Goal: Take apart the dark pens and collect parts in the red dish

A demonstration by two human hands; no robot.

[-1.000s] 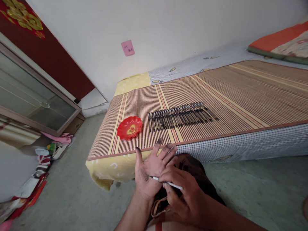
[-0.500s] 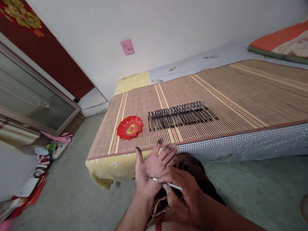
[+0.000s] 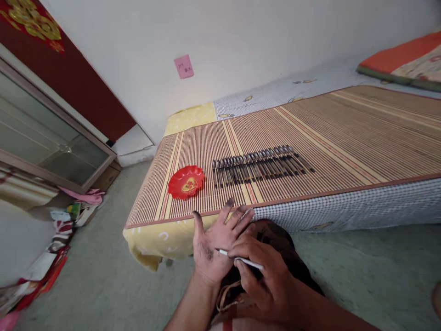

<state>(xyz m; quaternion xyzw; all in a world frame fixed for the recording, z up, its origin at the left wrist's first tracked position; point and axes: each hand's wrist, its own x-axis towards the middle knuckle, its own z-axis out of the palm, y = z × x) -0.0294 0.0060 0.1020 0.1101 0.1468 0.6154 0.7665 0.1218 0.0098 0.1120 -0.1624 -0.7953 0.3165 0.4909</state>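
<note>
My left hand (image 3: 213, 241) is held palm up below the bed's edge, fingers spread, with dark ink stains on the palm and fingertips. My right hand (image 3: 262, 278) pinches a thin white pen refill (image 3: 241, 260), its tip touching the left palm. On the bamboo mat (image 3: 310, 133) lies a neat row of several dark pens (image 3: 260, 165). A red scalloped dish (image 3: 186, 182) sits to the left of the row.
The bed has a yellow sheet corner (image 3: 155, 241) and checked side (image 3: 361, 207). A folded orange quilt (image 3: 403, 57) lies far right. A glass-door cabinet (image 3: 44, 142) and scattered clutter (image 3: 62, 230) stand at left. A pink note (image 3: 183, 66) is on the wall.
The refill's tip has shifted slightly on the left palm; both hands stay in almost the same place.
</note>
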